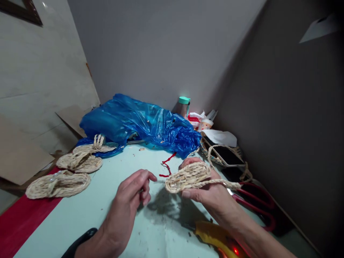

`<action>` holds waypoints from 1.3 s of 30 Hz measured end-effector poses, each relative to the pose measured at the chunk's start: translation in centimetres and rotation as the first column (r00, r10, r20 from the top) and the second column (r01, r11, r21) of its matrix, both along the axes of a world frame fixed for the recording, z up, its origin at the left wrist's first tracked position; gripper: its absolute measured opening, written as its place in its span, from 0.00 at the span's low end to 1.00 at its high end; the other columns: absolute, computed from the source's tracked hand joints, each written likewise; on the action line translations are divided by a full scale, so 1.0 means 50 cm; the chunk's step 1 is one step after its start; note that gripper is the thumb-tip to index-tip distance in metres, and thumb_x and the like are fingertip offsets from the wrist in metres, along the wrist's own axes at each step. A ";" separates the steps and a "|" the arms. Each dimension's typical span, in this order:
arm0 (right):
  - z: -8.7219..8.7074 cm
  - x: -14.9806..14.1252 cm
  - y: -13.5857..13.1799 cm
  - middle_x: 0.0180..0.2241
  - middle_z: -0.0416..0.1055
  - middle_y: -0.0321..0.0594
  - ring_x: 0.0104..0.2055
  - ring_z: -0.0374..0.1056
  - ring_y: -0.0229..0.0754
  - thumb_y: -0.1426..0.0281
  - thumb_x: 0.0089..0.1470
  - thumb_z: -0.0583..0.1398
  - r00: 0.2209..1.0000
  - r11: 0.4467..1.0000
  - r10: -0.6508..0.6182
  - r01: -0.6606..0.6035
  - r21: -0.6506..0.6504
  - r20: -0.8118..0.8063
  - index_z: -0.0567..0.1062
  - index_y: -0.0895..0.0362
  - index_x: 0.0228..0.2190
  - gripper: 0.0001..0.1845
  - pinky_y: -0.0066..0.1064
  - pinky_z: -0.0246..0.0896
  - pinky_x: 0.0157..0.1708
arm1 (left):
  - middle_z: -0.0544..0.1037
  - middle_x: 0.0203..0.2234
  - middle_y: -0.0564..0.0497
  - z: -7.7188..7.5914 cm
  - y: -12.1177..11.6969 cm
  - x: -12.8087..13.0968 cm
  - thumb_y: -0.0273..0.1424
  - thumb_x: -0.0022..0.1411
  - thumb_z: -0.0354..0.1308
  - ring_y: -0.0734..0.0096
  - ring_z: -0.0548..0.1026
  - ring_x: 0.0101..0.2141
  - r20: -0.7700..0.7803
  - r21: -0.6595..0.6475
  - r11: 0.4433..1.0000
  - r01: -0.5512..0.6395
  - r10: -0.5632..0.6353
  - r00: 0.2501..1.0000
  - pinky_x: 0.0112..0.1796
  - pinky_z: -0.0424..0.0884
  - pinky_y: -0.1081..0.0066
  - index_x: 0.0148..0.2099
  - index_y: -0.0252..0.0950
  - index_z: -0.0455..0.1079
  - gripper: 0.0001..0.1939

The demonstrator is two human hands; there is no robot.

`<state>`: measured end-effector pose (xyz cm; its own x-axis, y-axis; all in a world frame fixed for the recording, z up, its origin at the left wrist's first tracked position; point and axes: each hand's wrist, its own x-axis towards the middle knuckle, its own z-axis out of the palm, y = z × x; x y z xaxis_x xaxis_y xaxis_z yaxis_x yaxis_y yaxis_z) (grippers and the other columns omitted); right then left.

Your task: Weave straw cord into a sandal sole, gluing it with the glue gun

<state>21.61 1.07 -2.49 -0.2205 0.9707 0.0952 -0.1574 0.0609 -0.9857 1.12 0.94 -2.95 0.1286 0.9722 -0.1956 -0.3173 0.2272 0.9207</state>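
My right hand (pixel 208 191) grips a small woven straw sandal (pixel 186 176) by its sole, held just above the pale green table (pixel 88 215). A twisted straw cord (pixel 225 184) runs from the sandal across the back of that hand. My left hand (pixel 134 195) is beside the sandal's toe end, its thumb and fingers pinched together on something thin I cannot make out. A piece of red thread (pixel 166 165) lies on the table just beyond both hands.
Three finished straw sandals (pixel 59 183) (pixel 80 162) (pixel 94 146) lie at the left by a red strip (pixel 18 218). A crumpled blue plastic bag (pixel 139 123) fills the back. A phone on a straw coil (pixel 224 154), a cup (pixel 205 124), red-handled scissors (pixel 255 204) and a yellow tool (pixel 217 238) crowd the right.
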 end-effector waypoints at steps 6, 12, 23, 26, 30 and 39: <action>-0.007 0.004 -0.003 0.35 0.75 0.32 0.37 0.70 0.37 0.66 0.43 0.76 0.995 1.000 0.015 -0.016 -0.006 -0.102 0.72 0.51 0.43 0.28 0.26 0.65 0.36 | 0.73 0.26 0.58 -0.010 0.033 -0.014 0.35 0.50 0.71 0.77 0.67 0.28 -0.116 0.009 0.987 -0.157 0.157 0.981 0.32 0.63 0.77 0.35 0.39 0.76 0.11; -0.003 0.002 -0.002 0.36 0.75 0.34 0.38 0.69 0.38 0.66 0.44 0.75 0.989 0.995 0.094 -0.096 -0.011 -0.112 0.73 0.53 0.41 0.25 0.26 0.63 0.37 | 0.80 0.20 0.49 0.000 0.029 -0.005 0.33 0.45 0.74 0.71 0.73 0.24 -0.160 -0.025 1.000 0.017 -0.020 0.987 0.30 0.66 0.73 0.33 0.33 0.82 0.12; 0.017 -0.009 -0.011 0.34 0.76 0.30 0.35 0.69 0.36 0.75 0.39 0.74 0.994 0.992 0.099 -0.096 -0.080 0.037 0.72 0.54 0.39 0.25 0.25 0.62 0.35 | 0.82 0.36 0.49 0.020 -0.019 0.003 0.47 0.62 0.62 0.66 0.74 0.38 0.162 0.001 0.954 0.301 -0.297 0.941 0.39 0.70 0.72 0.42 0.40 0.82 0.17; 0.017 -0.012 -0.012 0.32 0.76 0.29 0.34 0.69 0.35 0.76 0.41 0.74 0.991 0.992 0.116 -0.112 -0.061 0.073 0.73 0.54 0.39 0.24 0.25 0.62 0.34 | 0.80 0.30 0.52 0.031 -0.026 0.005 0.48 0.55 0.68 0.68 0.71 0.33 0.146 -0.011 0.950 0.312 -0.307 0.941 0.36 0.67 0.73 0.40 0.41 0.82 0.18; 0.013 -0.013 -0.013 0.33 0.77 0.31 0.33 0.71 0.38 0.72 0.45 0.73 0.984 0.981 0.176 -0.172 -0.093 0.034 0.71 0.53 0.41 0.23 0.29 0.65 0.35 | 0.77 0.24 0.52 0.042 -0.030 0.010 0.49 0.49 0.71 0.66 0.71 0.30 0.065 -0.043 0.938 0.344 -0.340 0.938 0.35 0.65 0.71 0.32 0.38 0.82 0.19; 0.011 -0.013 -0.019 0.35 0.76 0.33 0.34 0.71 0.39 0.70 0.45 0.74 0.982 0.981 0.185 -0.183 -0.066 0.027 0.72 0.52 0.40 0.22 0.30 0.65 0.36 | 0.74 0.20 0.49 0.027 -0.021 0.009 0.51 0.61 0.58 0.65 0.69 0.28 -0.193 -0.050 0.909 0.415 -0.416 0.889 0.35 0.61 0.68 0.19 0.37 0.72 0.26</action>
